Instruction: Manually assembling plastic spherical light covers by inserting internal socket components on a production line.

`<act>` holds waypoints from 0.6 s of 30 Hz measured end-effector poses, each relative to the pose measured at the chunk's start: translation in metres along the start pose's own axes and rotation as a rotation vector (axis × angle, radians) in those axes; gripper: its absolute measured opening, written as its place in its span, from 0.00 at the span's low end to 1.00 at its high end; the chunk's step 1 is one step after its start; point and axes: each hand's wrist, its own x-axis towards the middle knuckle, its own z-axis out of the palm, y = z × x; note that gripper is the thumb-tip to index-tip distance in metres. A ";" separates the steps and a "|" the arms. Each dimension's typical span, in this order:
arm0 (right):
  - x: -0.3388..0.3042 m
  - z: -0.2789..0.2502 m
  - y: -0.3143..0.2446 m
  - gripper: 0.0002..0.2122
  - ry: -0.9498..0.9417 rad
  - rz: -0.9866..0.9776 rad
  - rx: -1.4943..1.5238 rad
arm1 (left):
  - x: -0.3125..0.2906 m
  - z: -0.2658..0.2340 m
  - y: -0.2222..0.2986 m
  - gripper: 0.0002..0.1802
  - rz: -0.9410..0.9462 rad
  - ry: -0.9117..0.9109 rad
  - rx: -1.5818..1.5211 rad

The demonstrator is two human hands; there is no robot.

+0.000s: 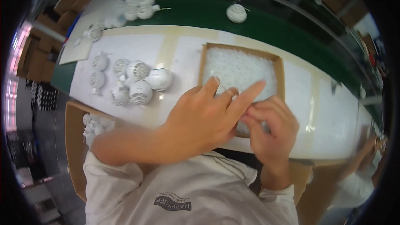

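My left hand point(204, 114) reaches in from the left over the near part of a shallow cardboard tray point(281, 75). Its index finger is stretched out, the other visible fingers are bent, and its thumb is hidden underneath. Close against it, my right hand point(273, 127) has thumb and fingers pinched together. Whatever lies between the two hands is too small or too covered to make out. The tray holds a mass of small whitish, translucent pieces point(239, 66). Left of the hands, several white openwork balls point(139, 91) and a smoother white ball point(160, 79) rest on the table.
More white balls point(141, 7) lie at the far left, and one point(236, 13) sits on the green surface point(200, 12) beyond the tray. A cardboard box point(75, 141) with small white items stands beside my left arm. Another person's arm point(362, 158) shows at the right.
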 end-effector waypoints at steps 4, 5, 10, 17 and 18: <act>-0.001 0.014 0.000 0.09 -0.039 0.153 0.135 | -0.043 -0.067 -0.034 0.46 -0.199 -0.301 -0.156; -0.004 0.017 0.008 0.09 -0.058 0.258 0.103 | -0.061 -0.083 -0.049 0.47 -0.245 -0.341 -0.081; -0.016 0.039 0.036 0.09 -0.289 0.335 -0.286 | -0.163 -0.144 -0.101 0.47 -1.015 -0.522 -0.008; -0.010 0.042 0.036 0.08 -0.330 0.337 -0.288 | -0.177 -0.158 -0.225 0.38 -1.135 -0.403 0.068; -0.009 0.041 0.034 0.07 -0.338 0.342 -0.313 | -0.167 -0.151 -0.254 0.36 -1.018 -0.348 0.040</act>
